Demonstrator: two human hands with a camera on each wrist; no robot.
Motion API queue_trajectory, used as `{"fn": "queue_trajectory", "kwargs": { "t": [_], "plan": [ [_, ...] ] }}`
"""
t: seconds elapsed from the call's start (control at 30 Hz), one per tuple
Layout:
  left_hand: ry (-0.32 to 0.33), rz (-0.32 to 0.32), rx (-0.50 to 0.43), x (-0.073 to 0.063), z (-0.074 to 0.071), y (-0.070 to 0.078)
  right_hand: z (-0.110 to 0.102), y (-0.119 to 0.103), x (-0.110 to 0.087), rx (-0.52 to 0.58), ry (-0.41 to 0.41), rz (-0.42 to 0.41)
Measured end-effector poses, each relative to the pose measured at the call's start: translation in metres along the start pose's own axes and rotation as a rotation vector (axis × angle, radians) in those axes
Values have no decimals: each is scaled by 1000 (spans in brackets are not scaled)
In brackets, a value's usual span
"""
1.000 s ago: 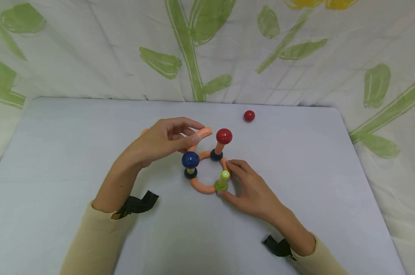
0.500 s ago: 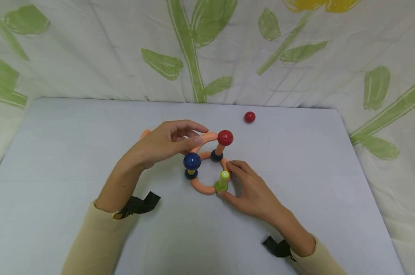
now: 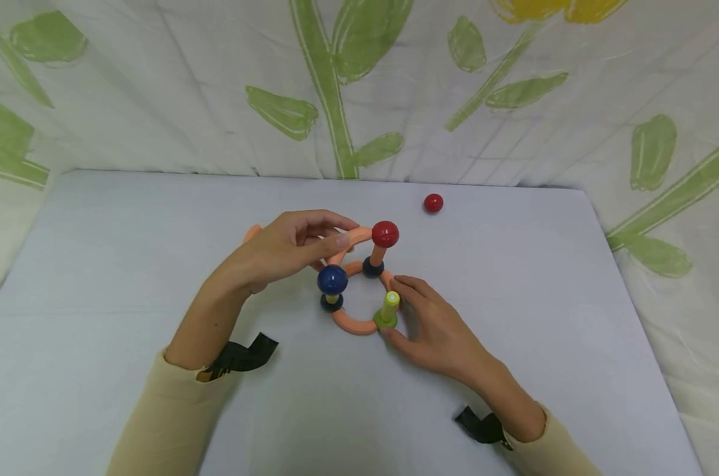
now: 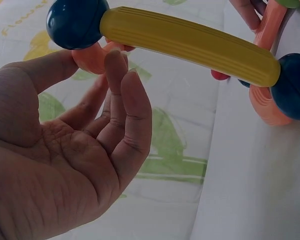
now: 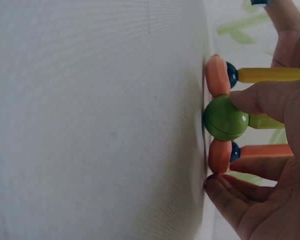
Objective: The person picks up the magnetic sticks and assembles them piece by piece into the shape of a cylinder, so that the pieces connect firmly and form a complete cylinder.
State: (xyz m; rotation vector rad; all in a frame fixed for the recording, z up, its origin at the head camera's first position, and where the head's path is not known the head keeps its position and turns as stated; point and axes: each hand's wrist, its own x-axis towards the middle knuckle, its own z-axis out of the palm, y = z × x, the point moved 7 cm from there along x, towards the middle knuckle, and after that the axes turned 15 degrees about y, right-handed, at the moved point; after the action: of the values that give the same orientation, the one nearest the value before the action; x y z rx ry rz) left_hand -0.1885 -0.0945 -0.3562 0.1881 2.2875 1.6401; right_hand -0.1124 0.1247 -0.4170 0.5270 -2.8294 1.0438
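Observation:
My left hand (image 3: 276, 248) pinches a curved orange rod (image 3: 359, 235) between thumb and fingers. One end of the rod meets a red ball (image 3: 385, 234) on an upright orange rod; the other is at an upper blue ball (image 4: 77, 22). A yellow rod (image 4: 190, 46) links that ball to a lower blue ball (image 4: 292, 87). Below lies a ring of curved orange rods (image 3: 356, 325) joined by balls. My right hand (image 3: 439, 330) grips the ring, its thumb on a green ball (image 5: 225, 117) and fingers at the adjoining orange rod (image 5: 220, 156). A yellow-green rod (image 3: 390, 305) stands on the green ball.
A loose red ball (image 3: 433, 203) lies near the back edge of the white table (image 3: 514, 264). Another orange piece (image 3: 253, 233) shows partly behind my left hand. A cloth with green leaf shapes (image 3: 282, 111) hangs behind the table.
The curved orange rod in my left hand has come down and right, its end now at the red ball. The red ball has shifted slightly left. My right hand keeps its grip on the ring.

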Motion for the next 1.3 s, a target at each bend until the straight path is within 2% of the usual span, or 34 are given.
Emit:
{"fn": "queue_trajectory", "kwargs": {
  "t": [0.53, 0.83, 1.03, 1.3],
  "plan": [
    [24, -17, 0, -5, -8, -3, 0, -3, 9, 51, 40, -38],
    [20, -41, -26, -8, -10, -2, -5, 2, 13, 62, 95, 20],
    [36, -45, -18, -9, -17, -3, 0, 3, 25, 129, 58, 22],
    [40, -45, -40, -7, -19, -4, 0, 6, 36, 190, 28, 34]
  ]
}}
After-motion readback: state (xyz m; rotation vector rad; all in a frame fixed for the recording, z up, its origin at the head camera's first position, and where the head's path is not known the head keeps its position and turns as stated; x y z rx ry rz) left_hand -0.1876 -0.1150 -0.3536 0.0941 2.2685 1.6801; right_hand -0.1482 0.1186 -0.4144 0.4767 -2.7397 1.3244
